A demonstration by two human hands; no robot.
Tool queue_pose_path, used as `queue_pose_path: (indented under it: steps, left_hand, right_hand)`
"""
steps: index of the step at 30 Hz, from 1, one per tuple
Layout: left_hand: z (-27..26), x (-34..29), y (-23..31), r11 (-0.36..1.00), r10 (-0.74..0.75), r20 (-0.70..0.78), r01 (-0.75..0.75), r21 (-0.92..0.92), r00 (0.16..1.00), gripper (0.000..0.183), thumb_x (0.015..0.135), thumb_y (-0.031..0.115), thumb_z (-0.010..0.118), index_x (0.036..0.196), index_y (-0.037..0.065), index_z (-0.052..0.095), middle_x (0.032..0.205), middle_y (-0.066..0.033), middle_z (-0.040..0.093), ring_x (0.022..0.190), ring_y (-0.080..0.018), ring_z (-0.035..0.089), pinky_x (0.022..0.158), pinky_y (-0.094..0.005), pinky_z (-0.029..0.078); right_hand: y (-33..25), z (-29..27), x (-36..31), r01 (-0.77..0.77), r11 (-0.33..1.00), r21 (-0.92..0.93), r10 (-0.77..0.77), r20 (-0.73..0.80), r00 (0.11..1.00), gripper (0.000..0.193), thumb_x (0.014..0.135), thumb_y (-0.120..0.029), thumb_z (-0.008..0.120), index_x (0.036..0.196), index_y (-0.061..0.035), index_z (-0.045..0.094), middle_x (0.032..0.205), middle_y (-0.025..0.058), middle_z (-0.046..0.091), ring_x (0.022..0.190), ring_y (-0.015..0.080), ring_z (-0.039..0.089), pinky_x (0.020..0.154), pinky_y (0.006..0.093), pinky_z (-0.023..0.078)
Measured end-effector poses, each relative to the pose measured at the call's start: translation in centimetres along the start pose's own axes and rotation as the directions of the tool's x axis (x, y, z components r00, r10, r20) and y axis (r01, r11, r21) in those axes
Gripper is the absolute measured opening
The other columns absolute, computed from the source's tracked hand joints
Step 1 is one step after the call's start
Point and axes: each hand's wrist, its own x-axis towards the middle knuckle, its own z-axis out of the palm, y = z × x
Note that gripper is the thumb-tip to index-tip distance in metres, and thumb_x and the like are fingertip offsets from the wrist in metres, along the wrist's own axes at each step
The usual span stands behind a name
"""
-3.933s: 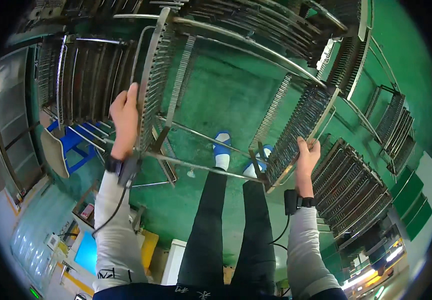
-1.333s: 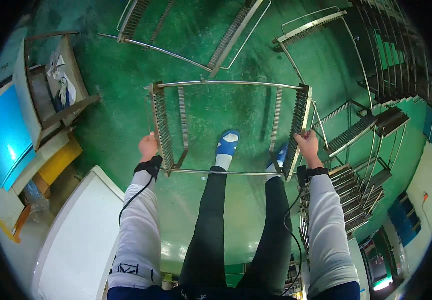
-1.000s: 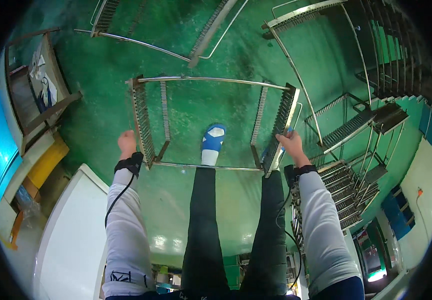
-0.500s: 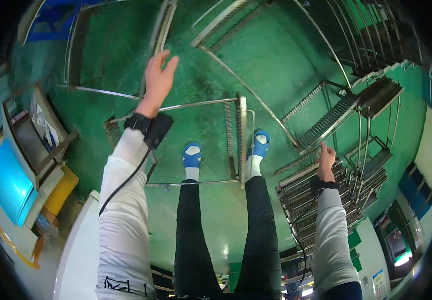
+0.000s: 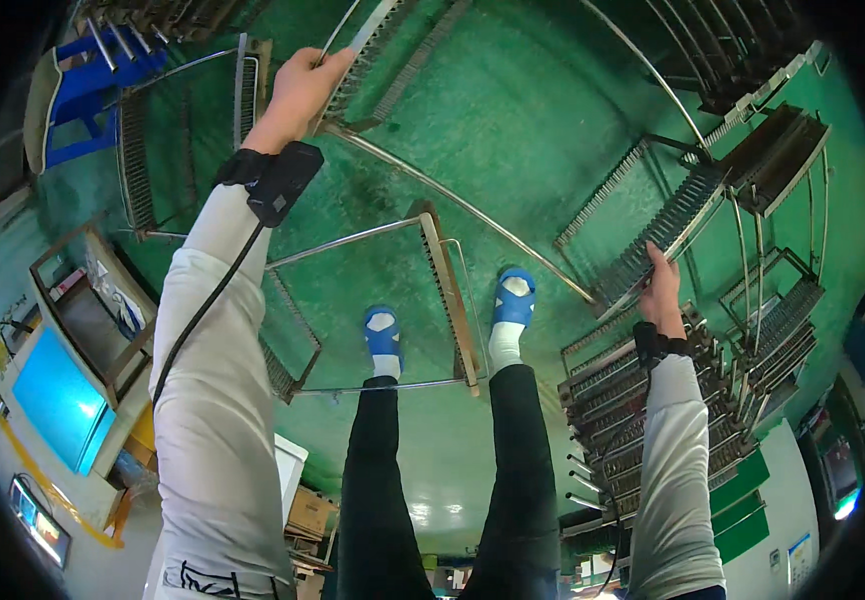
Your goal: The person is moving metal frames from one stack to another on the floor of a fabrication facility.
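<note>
My left hand [image 5: 303,95] is closed on the toothed side rail of a large metal rack frame [image 5: 463,222] on the far side of my feet. At its right end, my right hand [image 5: 661,295] grips the other toothed rail [image 5: 668,232], with the fingertips at its edge; part of that grip is hidden. A long round bar joins the two rails. Each wrist wears a black strap, and a small black box [image 5: 286,183] with a cable sits on the left one.
Around my blue slippers [image 5: 515,295] stands a smaller toothed frame [image 5: 450,300]. Stacked metal racks [image 5: 623,410] lie by my right forearm, with more racks [image 5: 778,160] beyond. At far left are a blue stool [image 5: 83,105] and a bench with a blue panel [image 5: 61,400].
My left hand has gone from open above the floor frames to closed on the rack's left rail. My right hand has moved up onto the right rail. The view has shifted slightly.
</note>
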Motion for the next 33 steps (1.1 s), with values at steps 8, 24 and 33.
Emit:
queue_pose_path:
  steps: [8,24,33]
  left_hand:
    - [-1.9,-8.0,8.8,0.962,0.269,-0.151,-0.274,-0.011,0.951,0.048,0.092,0.042,0.062,0.076,-0.003,0.059,0.061,-0.0062,0.048,0.061,-0.0137,0.043,0.057,-0.0333,0.039]
    - [-21.6,-53.8,-5.7,0.667,-0.694,-0.153,0.546,-0.507,0.704,0.028,0.098,0.024,0.059,0.075,0.007,0.054,0.064,0.0036,0.045,0.058,-0.0053,0.042,0.052,-0.0239,0.035]
    - [-18.2,-52.5,-27.0,0.414,-0.836,-0.1,0.499,-0.761,0.54,0.032,0.095,0.03,0.063,0.072,0.011,0.051,0.061,0.0043,0.04,0.054,-0.0075,0.039,0.05,-0.0246,0.032]
  right_hand:
    - [-1.2,-0.1,-2.1,-0.105,0.984,0.141,0.099,0.047,0.994,0.014,0.083,-0.009,0.068,0.092,-0.0032,0.059,0.089,0.0039,0.062,0.081,0.0175,0.06,0.07,0.0307,0.048]
    - [-3.4,6.2,-34.9,0.231,0.915,-0.331,-0.05,0.475,0.878,0.03,0.077,-0.001,0.072,0.1,-0.0048,0.053,0.093,0.0018,0.056,0.083,0.0112,0.052,0.076,0.0264,0.044]
    - [13.1,10.4,-34.0,0.358,0.747,-0.56,-0.138,0.397,0.908,0.039,0.07,-0.006,0.077,0.079,-0.0089,0.039,0.073,-0.0024,0.038,0.065,0.0092,0.036,0.059,0.0261,0.035]
